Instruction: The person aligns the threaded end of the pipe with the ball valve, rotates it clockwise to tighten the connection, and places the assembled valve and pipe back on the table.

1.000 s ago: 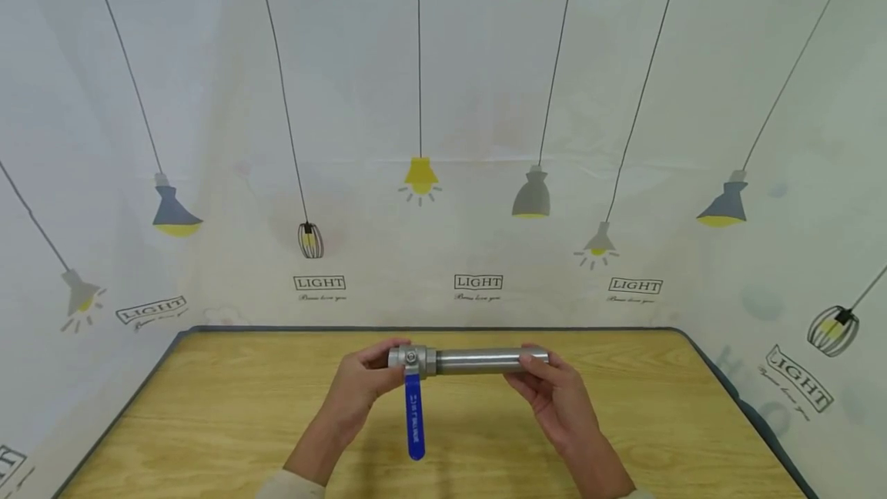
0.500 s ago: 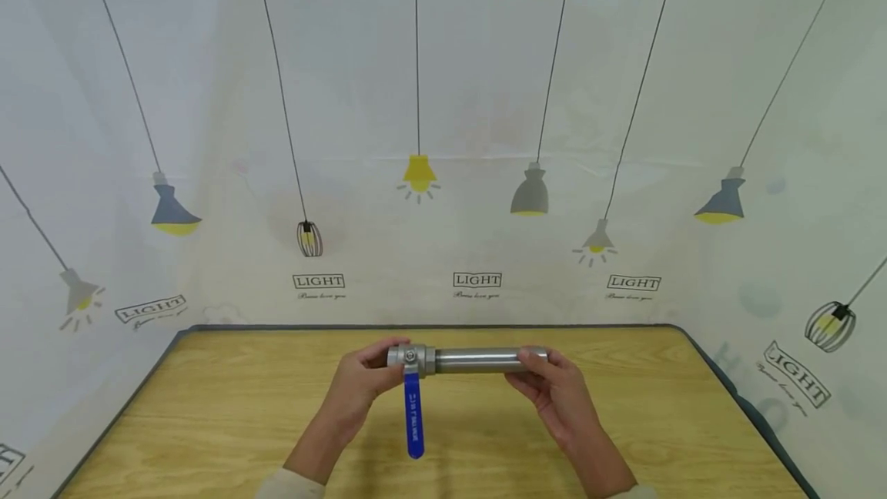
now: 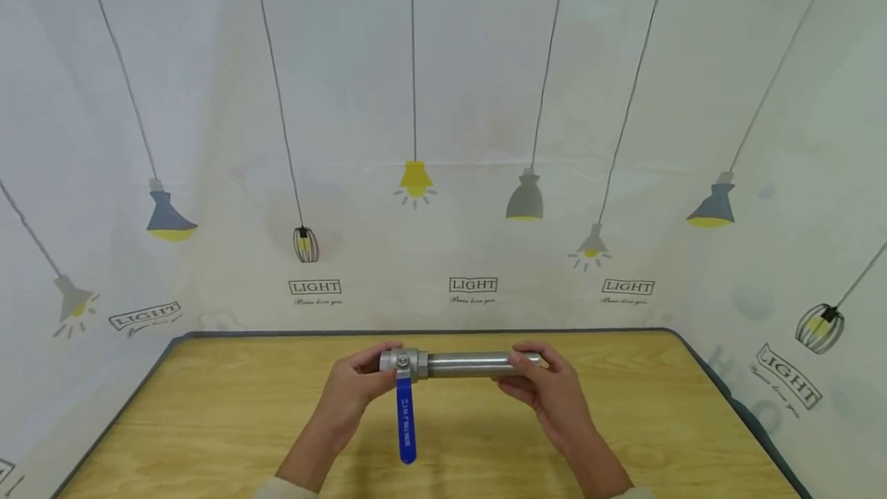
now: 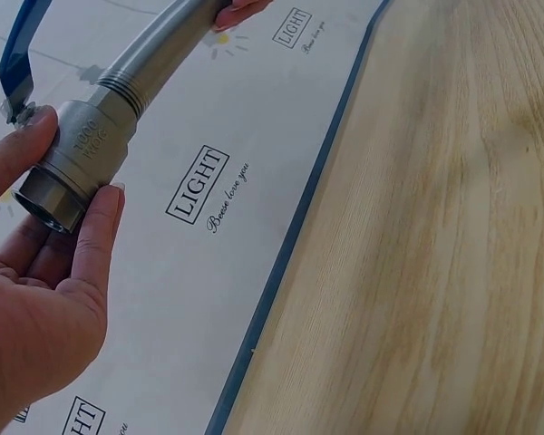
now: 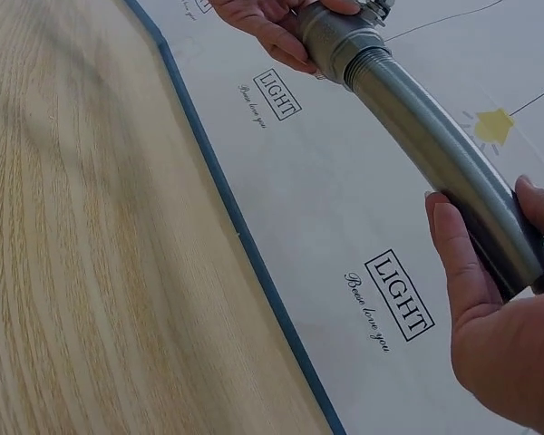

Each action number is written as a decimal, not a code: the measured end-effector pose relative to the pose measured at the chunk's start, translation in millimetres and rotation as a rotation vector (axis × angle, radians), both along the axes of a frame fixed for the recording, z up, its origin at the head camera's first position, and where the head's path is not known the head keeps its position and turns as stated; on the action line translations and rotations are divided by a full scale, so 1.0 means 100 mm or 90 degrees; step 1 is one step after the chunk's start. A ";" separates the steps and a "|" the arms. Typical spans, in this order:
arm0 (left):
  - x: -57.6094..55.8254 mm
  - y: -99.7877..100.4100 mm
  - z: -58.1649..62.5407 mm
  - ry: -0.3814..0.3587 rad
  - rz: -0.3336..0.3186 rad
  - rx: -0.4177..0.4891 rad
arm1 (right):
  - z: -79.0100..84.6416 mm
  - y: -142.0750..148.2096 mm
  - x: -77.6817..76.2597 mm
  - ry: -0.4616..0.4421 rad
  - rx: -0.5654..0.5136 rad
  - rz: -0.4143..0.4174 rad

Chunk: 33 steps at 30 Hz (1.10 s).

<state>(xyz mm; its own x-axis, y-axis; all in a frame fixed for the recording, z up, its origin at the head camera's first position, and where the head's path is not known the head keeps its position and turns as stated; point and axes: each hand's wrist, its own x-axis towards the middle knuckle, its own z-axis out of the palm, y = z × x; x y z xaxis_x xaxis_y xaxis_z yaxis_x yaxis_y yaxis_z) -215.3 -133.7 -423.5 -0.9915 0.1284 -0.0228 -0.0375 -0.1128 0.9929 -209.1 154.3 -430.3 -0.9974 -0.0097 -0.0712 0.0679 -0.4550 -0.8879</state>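
A metal ball valve (image 3: 413,363) and the steel pipe (image 3: 467,364) joined to its end were held level, side to side, over a wooden table, with threads (image 4: 120,86) showing at the joint. The valve's blue lever (image 3: 406,420) stuck out across the line of the pipe, its free end pointing toward the wearer's side.

The left hand (image 3: 349,391) gripped the valve body between thumb and fingers, the thumb close by the lever's root. The right hand (image 3: 560,397) pinched the pipe near its far end, thumb opposite fingers.

The pair looked solid and stiff, likely heavy for its length, with more weight at the valve end and little risk of breakage. The smooth, shiny pipe would probably slide or roll in a loose grasp; the angular valve body seemed the surer hold, with a second grip along the pipe. The lever, liable to swing, looked a poor carrying point.

The nearest thing to a container was the valve's open mouth (image 4: 47,198), its inside too dark to read.

Beneath lay the wood-grain table (image 3: 208,422), bordered by a dark blue edge (image 3: 430,330). Behind rose a pale backdrop (image 3: 471,237) printed with hanging lamps and the word "LIGHT."
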 end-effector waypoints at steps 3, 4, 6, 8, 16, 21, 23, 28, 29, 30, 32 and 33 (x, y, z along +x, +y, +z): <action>0.00 0.00 0.01 0.000 0.003 -0.004 | 0.02 -0.01 0.01 0.011 0.008 0.007; 0.01 -0.01 0.01 0.000 0.003 -0.003 | 0.03 -0.01 0.01 0.016 0.012 0.014; 0.00 -0.01 0.01 -0.002 0.002 -0.002 | 0.05 0.00 0.02 0.024 0.017 0.030; 0.00 -0.01 0.02 -0.004 0.001 -0.001 | 0.07 0.01 0.02 0.034 0.024 0.049; -0.02 -0.02 0.05 -0.009 0.004 0.000 | 0.11 0.05 0.02 0.051 0.026 0.107; -0.02 -0.01 0.04 -0.008 0.004 0.000 | 0.12 0.08 0.00 0.054 0.030 0.108; -0.03 -0.01 0.04 -0.005 0.004 0.002 | 0.12 0.08 0.00 0.056 0.033 0.106; -0.03 0.00 0.03 -0.006 0.003 0.002 | 0.13 0.09 0.01 0.055 0.051 0.105; -0.02 0.00 0.03 -0.007 0.004 0.001 | 0.13 0.09 0.01 0.053 0.056 0.107; -0.02 -0.01 0.02 -0.008 0.005 0.000 | 0.13 0.09 0.01 0.052 0.064 0.109; -0.01 -0.01 0.02 -0.009 0.006 0.001 | 0.13 0.09 0.01 0.051 0.080 0.111; -0.01 -0.01 0.01 -0.007 0.003 0.001 | 0.13 0.09 0.01 0.050 0.085 0.109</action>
<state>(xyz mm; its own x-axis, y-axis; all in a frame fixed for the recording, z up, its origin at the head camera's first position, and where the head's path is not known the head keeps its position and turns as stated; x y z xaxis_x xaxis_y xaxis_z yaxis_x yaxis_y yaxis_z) -216.0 -134.4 -422.1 -0.9918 0.1230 -0.0342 -0.0484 -0.1144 0.9923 -208.2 163.2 -417.1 -0.9845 -0.1753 -0.0052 0.0621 -0.3209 -0.9451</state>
